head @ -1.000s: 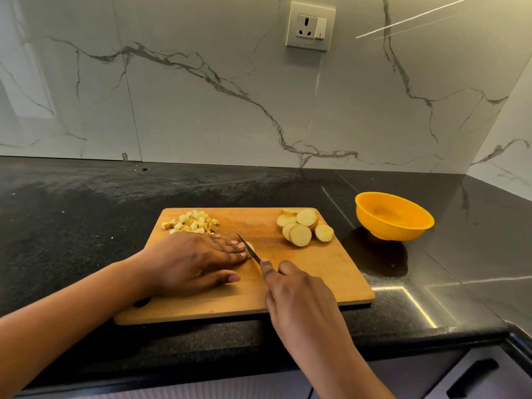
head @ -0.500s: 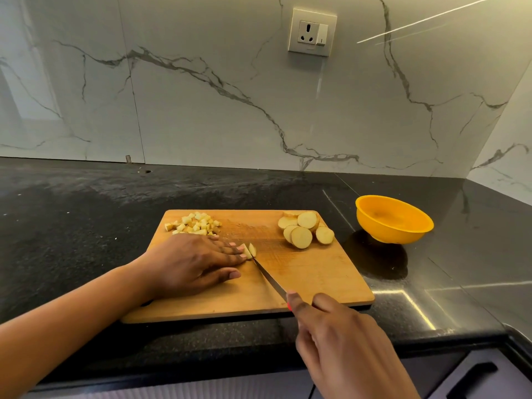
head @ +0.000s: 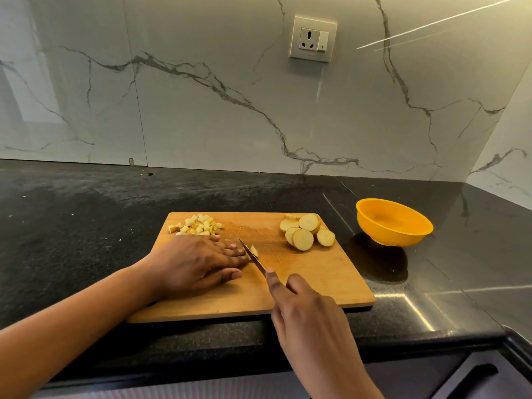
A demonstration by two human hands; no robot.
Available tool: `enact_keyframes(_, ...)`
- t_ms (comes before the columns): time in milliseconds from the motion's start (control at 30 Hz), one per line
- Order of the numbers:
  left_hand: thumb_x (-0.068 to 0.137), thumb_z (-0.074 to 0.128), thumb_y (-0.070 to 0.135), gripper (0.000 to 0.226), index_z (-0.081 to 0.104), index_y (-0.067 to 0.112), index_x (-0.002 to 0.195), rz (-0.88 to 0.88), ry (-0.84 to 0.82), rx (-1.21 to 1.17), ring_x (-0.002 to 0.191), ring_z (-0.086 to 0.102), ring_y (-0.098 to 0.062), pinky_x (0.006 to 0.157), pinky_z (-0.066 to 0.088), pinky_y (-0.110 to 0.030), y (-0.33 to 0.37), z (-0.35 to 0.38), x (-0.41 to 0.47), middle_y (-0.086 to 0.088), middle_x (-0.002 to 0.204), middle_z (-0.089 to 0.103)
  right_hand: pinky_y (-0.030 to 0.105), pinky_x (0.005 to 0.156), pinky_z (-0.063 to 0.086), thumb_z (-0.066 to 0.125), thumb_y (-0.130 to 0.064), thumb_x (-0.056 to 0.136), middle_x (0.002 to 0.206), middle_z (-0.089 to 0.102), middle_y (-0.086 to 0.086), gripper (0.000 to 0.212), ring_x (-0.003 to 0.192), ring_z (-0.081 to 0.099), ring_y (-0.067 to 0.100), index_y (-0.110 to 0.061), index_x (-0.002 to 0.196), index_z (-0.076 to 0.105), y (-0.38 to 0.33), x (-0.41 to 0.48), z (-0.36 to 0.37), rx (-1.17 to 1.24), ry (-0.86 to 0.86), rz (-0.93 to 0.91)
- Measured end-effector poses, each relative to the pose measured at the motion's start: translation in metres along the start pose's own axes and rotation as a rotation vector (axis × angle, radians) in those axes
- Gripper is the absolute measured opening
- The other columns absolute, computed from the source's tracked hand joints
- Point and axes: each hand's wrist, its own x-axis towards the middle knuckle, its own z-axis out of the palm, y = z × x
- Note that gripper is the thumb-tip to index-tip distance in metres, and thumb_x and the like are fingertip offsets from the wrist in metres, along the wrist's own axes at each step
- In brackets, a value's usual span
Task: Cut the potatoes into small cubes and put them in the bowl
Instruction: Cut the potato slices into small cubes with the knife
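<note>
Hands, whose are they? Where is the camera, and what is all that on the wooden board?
No machine here: these are a person's two hands. The camera sits on the person's head and looks down, so you see what they see. A wooden board lies on a black counter. The right hand holds a knife, its blade at a small potato piece. The left hand lies flat, fingertips beside the blade. Small cubes are piled at the board's far left; round slices wait at its far right. The yellow bowl stands on the counter to the right and looks empty.
</note>
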Motion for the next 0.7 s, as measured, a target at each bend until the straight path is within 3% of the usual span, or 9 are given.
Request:
enact_keyframes(133, 0.095, 0.013, 0.062, 0.06, 0.046, 0.031, 0.134, 0.008, 0.018, 0.0, 0.129, 0.038, 0.004, 0.112, 0.029, -0.026, 0.0, 0.001, 0.0, 0.016, 0.137, 0.047, 0.013, 0.034, 0.017, 0.093, -0.028, 0.045, 0.068, 0.055, -0.007, 0.069, 0.037, 0.025, 0.008, -0.019, 0.11, 0.071, 0.002, 0.003, 0.007, -0.061, 0.045, -0.016)
enact_keyframes(200, 0.097, 0.015, 0.06, 0.059, 0.048, 0.029, 0.133, 0.016, 0.026, 0.007, 0.129, 0.039, 0.003, 0.111, 0.03, -0.028, -0.001, 0.002, 0.0, 0.015, 0.136, 0.048, 0.014, 0.038, 0.02, 0.089, -0.026, 0.057, 0.076, 0.057, -0.005, 0.066, 0.044, 0.029, 0.006, -0.019, 0.119, 0.067, 0.001, 0.009, 0.003, -0.032, 0.006, -0.044)
enact_keyframes(267, 0.098, 0.016, 0.058, 0.059, 0.051, 0.027, 0.132, 0.027, 0.041, 0.035, 0.128, 0.041, 0.002, 0.11, 0.031, -0.03, -0.001, 0.003, 0.0, 0.013, 0.135, 0.051, 0.019, 0.05, 0.032, 0.066, -0.023, 0.088, 0.103, 0.056, -0.001, 0.059, 0.064, 0.046, 0.008, -0.019, 0.142, 0.041, 0.001, 0.019, -0.002, 0.003, 0.009, -0.095)
enact_keyframes(333, 0.098, 0.015, 0.057, 0.058, 0.052, 0.027, 0.132, 0.033, 0.059, 0.065, 0.127, 0.042, 0.001, 0.109, 0.03, -0.031, -0.001, 0.003, 0.001, 0.011, 0.134, 0.052, 0.022, 0.061, 0.034, 0.043, -0.02, 0.1, 0.122, 0.046, 0.001, 0.056, 0.086, 0.051, 0.013, -0.019, 0.15, 0.017, 0.005, 0.022, -0.002, 0.023, -0.002, -0.129)
enact_keyframes(433, 0.095, 0.008, 0.063, 0.061, 0.041, 0.032, 0.136, 0.004, 0.021, 0.057, 0.131, 0.034, 0.002, 0.112, 0.019, -0.028, -0.001, 0.003, 0.001, 0.016, 0.138, 0.045, 0.018, 0.054, 0.025, 0.038, -0.02, 0.102, 0.125, 0.042, 0.0, 0.058, 0.082, 0.043, 0.012, -0.021, 0.152, 0.009, 0.004, 0.011, -0.009, 0.038, -0.071, -0.14)
enact_keyframes(533, 0.092, 0.005, 0.066, 0.063, 0.038, 0.035, 0.136, -0.018, -0.009, 0.038, 0.132, 0.033, 0.002, 0.112, 0.015, -0.023, 0.0, 0.002, 0.001, 0.019, 0.138, 0.042, 0.022, 0.062, 0.032, 0.034, -0.023, 0.102, 0.128, 0.037, -0.003, 0.057, 0.084, 0.043, 0.013, -0.025, 0.152, 0.006, 0.006, -0.011, -0.022, 0.056, -0.192, -0.094)
enact_keyframes(600, 0.095, 0.012, 0.063, 0.06, 0.049, 0.032, 0.132, -0.012, 0.044, 0.031, 0.128, 0.041, 0.0, 0.11, 0.024, -0.026, 0.001, 0.001, 0.0, 0.016, 0.133, 0.05, 0.021, 0.057, 0.031, 0.039, -0.023, 0.1, 0.121, 0.044, -0.004, 0.052, 0.076, 0.039, 0.012, -0.03, 0.149, 0.023, 0.012, -0.02, -0.027, 0.03, -0.148, -0.096)
enact_keyframes(633, 0.097, 0.016, 0.061, 0.058, 0.054, 0.031, 0.129, -0.007, 0.073, 0.025, 0.124, 0.045, 0.0, 0.108, 0.028, -0.028, 0.001, 0.001, 0.0, 0.015, 0.13, 0.054, 0.015, 0.048, 0.022, 0.049, -0.025, 0.092, 0.107, 0.053, -0.005, 0.048, 0.065, 0.037, 0.011, -0.033, 0.14, 0.044, 0.015, -0.023, -0.027, 0.003, -0.096, -0.095)
enact_keyframes(700, 0.098, 0.022, 0.058, 0.053, 0.061, 0.031, 0.122, -0.003, 0.127, 0.006, 0.118, 0.051, 0.003, 0.105, 0.036, -0.03, 0.002, 0.002, -0.001, 0.016, 0.123, 0.06, 0.011, 0.046, -0.003, 0.062, -0.037, 0.062, 0.066, 0.05, -0.009, 0.039, 0.044, 0.023, 0.013, -0.033, 0.1, 0.074, 0.016, -0.028, -0.033, -0.024, -0.03, -0.057)
